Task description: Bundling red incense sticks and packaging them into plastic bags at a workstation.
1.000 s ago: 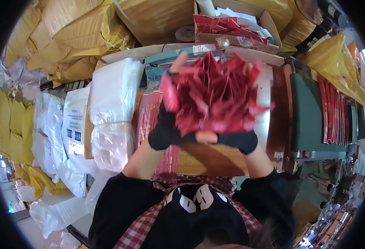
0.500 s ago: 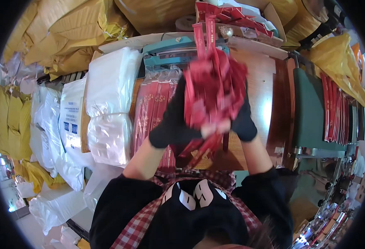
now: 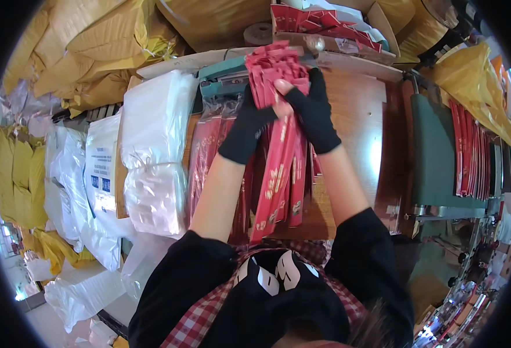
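Note:
Both of my hands wear black fingerless gloves and grip one thick bundle of long, narrow red packets (image 3: 281, 156) with gold print. My left hand (image 3: 249, 127) is closed round the bundle's left side. From the right, my right hand (image 3: 315, 113) wraps it, thumb lying across the front. The packets' far ends are bunched and uneven above my hands, while their long near ends hang toward my body. Left of the bundle lies a clear plastic bag of similar red packets (image 3: 206, 136), partly covered by my left hand and forearm. Most of my fingers are hidden behind the bundle.
A tied stack of clear plastic bags (image 3: 156, 151) lies on the left. Beyond my hands are a teal machine (image 3: 217, 78) and a cardboard box (image 3: 386, 29) of red packets. At right, a green conveyor belt (image 3: 435, 151) carries a row of red packets (image 3: 470, 153).
The bundle was blurred, fanned out and tilted; now it is narrower, with its packets lined up lengthwise. Both hands have moved farther from my body and closer together round it.

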Demonstrator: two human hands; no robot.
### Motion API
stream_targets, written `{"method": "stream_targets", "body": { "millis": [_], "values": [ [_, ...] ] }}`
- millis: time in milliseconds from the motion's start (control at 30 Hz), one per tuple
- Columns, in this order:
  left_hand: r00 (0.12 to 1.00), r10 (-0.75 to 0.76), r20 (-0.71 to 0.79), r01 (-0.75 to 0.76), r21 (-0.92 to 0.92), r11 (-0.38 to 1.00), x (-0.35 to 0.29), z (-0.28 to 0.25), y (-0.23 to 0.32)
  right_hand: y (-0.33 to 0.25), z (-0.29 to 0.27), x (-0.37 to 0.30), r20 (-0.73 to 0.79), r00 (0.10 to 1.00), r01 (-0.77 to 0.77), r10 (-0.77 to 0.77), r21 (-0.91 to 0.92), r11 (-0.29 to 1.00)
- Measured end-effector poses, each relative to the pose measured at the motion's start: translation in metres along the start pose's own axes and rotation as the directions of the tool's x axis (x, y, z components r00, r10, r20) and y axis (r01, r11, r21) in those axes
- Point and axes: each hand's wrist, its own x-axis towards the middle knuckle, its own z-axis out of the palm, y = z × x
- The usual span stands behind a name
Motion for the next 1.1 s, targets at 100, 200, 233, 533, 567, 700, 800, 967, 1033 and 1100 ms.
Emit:
{"method": "stream_targets", "body": {
  "millis": [100,200,233,533,567,700,800,967,1033,1100],
  "values": [
    [0.9,0.369,0.233,-0.431,0.342,0.835,-0.06,0.04,0.037,-0.067,-0.002,-0.047,0.051,0.984,0.168,-0.173,0.089,0.982],
    [0.941,0.327,0.09,-0.301,-0.219,0.928,-0.108,0.085,0.055,-0.086,-0.014,-0.091,0.271,0.88,0.275,-0.39,0.379,0.883],
    [0.916,0.371,0.149,-0.356,-0.121,0.927,-0.112,0.081,0.054,-0.083,-0.02,-0.107,0.376,0.862,0.167,-0.341,0.425,0.89],
    [0.758,0.417,0.501,-0.577,0.218,0.787,-0.121,0.06,0.04,-0.075,-0.029,-0.104,0.421,0.874,-0.459,0.242,0.554,0.695],
    [0.674,0.515,0.529,-0.679,0.17,0.714,-0.121,0.064,0.053,-0.079,-0.022,-0.111,0.362,0.921,0.103,-0.146,0.136,0.985],
    [0.688,0.205,0.696,-0.711,0.59,0.383,-0.161,0.057,0.103,-0.145,-0.001,-0.123,0.365,0.92,-0.239,0.145,0.228,0.944],
    [0.848,0.025,0.53,-0.433,0.664,0.609,-0.178,0.034,0.092,-0.166,0.013,-0.13,0.391,0.906,-0.244,0.159,0.178,0.953],
    [0.956,-0.234,0.179,0.242,-0.028,0.97,-0.181,-0.015,0.033,-0.089,0.043,-0.118,0.34,0.92,-0.285,0.195,0.239,0.928],
    [0.963,-0.214,0.166,0.232,-0.094,0.968,-0.183,-0.033,0.019,-0.059,0.05,-0.121,0.334,0.919,-0.299,0.209,0.243,0.923],
    [0.947,-0.229,0.227,0.277,-0.212,0.937,-0.182,-0.036,0.018,-0.056,0.054,-0.12,0.458,0.859,-0.421,0.228,0.378,0.825]
  ]
}}
